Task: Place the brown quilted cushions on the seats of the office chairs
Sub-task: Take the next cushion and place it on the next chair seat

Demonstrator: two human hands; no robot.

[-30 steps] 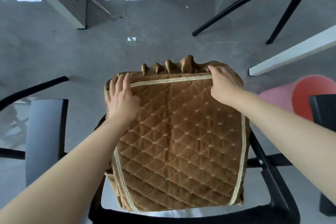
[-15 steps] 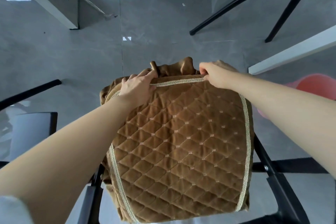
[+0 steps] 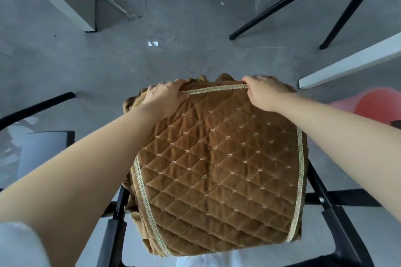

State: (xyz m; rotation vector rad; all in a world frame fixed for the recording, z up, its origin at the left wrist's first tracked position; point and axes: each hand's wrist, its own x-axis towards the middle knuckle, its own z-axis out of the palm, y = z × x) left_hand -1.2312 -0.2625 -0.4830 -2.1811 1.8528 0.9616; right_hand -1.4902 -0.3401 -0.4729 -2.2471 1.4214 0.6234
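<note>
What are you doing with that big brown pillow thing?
A person is putting a brown quilted cushion on the seat of a black office chair. The left hand and the right hand both grip the cushion's far edge along the gold trim. The cushion already covers the seat. Another chair stands to the left with no cushion on it.

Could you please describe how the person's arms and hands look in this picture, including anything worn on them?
Both forearms are bare down to the hands. The left hand and right hand wear no gloves, and no rings, watch or bracelets show. A blurred pale sleeve covers the upper left arm at the frame's corner.
</note>
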